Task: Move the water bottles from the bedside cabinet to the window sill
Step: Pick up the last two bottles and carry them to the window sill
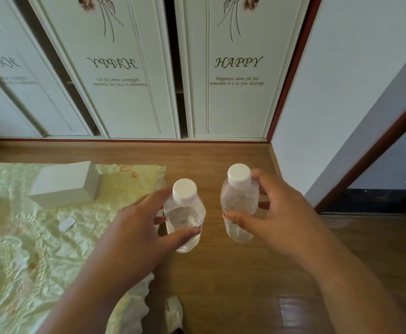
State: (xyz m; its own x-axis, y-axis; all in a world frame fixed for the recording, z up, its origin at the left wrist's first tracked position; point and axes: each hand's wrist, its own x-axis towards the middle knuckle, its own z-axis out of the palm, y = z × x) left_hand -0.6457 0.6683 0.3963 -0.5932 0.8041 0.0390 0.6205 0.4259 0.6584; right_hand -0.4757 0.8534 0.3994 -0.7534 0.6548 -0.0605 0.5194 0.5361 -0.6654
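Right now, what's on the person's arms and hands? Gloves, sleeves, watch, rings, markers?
Nothing is worn. The left hand and right hand are bare, with no gloves, rings or tape on the fingers that show. Both forearms are bare up to the frame edge: no sleeves, watch, bracelet, straps, cables or tracking markers in view. Fingernails look short and unpainted where they show.

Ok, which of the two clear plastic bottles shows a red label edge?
The clear white-capped plastic bottle gripped by the right hand; a red strip shows near its thumb. The left hand grips a bottle showing none.
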